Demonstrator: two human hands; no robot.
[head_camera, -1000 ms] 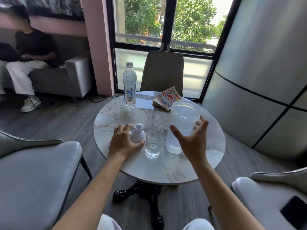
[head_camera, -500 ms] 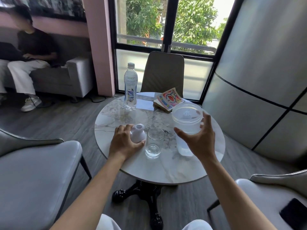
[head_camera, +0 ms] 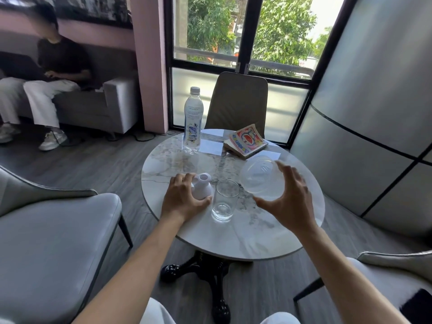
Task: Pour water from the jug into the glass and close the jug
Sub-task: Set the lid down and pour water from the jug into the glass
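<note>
A translucent plastic jug (head_camera: 259,177) is lifted off the round marble table (head_camera: 257,237) and tilted left, its open mouth facing the clear drinking glass (head_camera: 225,200). My right hand (head_camera: 288,197) grips the jug from the right side. The glass stands upright near the table's front and holds little or no water. Left of the glass lies the white jug lid (head_camera: 202,189), and my left hand (head_camera: 184,198) rests over it with fingers curled around it.
A plastic water bottle (head_camera: 192,120) stands at the table's far left and a colourful comic book (head_camera: 247,141) at the far side. Grey armchairs flank the table, a brown chair sits behind it. A person sits on a sofa at the left.
The jug has gone from standing upright to lifted and tipped left toward the glass in my right hand. My left hand stayed on the lid.
</note>
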